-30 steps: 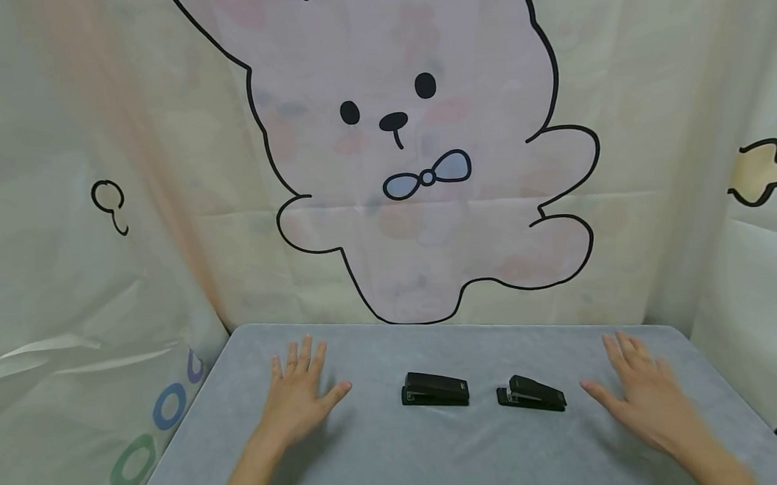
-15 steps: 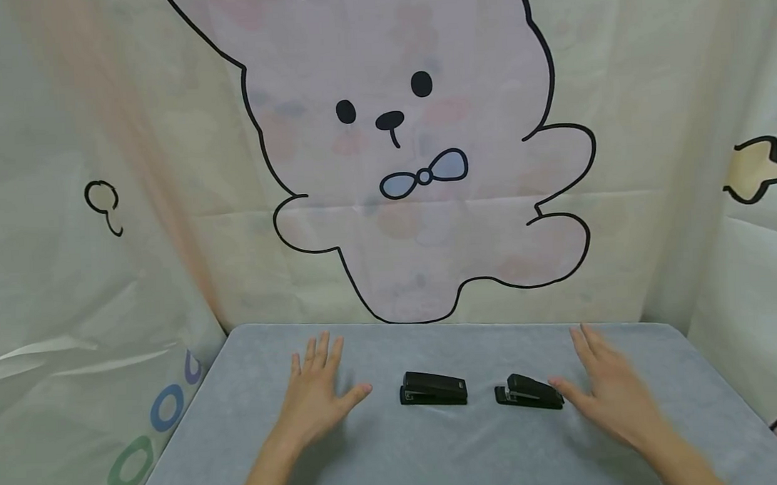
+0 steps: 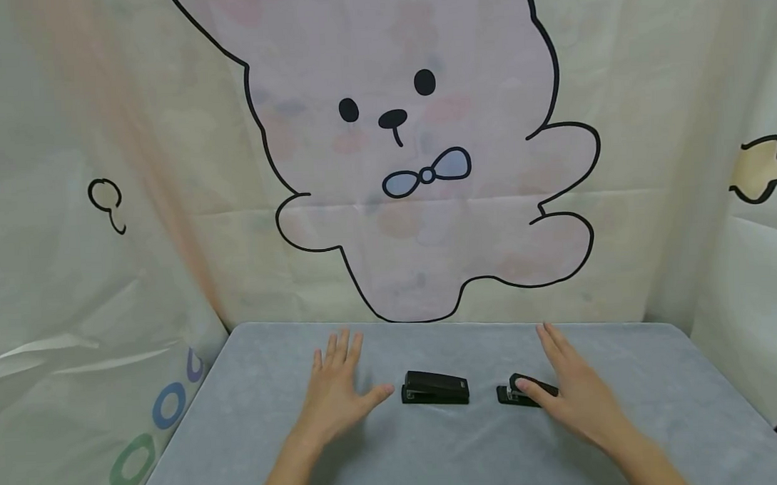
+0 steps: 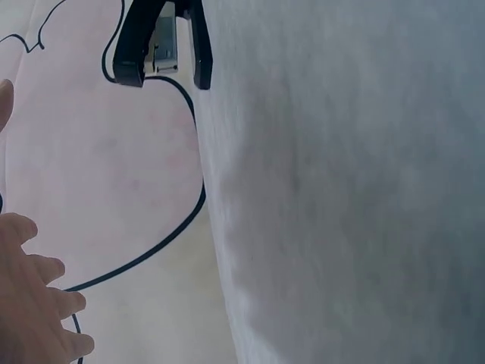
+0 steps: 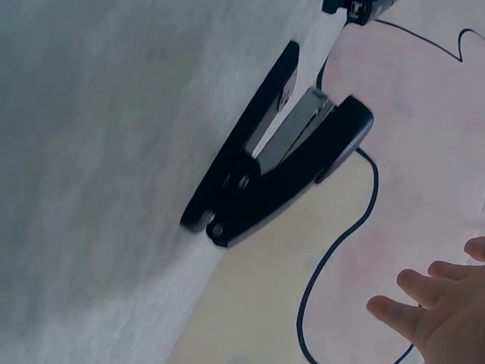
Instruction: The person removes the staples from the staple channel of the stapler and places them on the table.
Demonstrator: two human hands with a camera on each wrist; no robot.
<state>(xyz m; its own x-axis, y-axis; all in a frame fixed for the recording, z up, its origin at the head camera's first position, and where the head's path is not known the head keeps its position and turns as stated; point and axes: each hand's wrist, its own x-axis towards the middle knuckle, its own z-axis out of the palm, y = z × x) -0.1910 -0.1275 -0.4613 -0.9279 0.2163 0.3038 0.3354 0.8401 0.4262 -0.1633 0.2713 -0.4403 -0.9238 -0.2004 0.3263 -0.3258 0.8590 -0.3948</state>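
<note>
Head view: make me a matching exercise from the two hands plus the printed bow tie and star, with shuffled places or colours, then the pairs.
1. Left hand
2. Right hand
3. Bow tie
4. Star

A. Pale yellow
B. Partly hides the right stapler
C. Light blue
D. Left of the left stapler

Pairs: 1-D, 2-B, 3-C, 4-A

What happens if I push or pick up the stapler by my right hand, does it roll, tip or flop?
The stapler by your right hand probably won't roll: its long, flat base lies on the table. Its top arm stands raised, so that may swing down when squeezed. The metal strip inside suggests it could feel heavy for its size.
</note>
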